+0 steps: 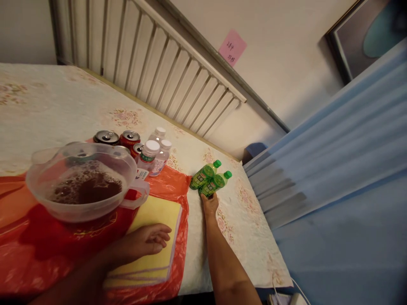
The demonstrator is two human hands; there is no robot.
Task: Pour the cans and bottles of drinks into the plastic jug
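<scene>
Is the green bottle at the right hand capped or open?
Capped: a green cap tops the green bottle that the right hand grips. How tightly it is screwed on, I cannot tell.

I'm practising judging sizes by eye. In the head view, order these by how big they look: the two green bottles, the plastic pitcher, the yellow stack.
1. Plastic pitcher
2. Yellow stack, partly covered by the left hand
3. Two green bottles, too alike to rank
</scene>
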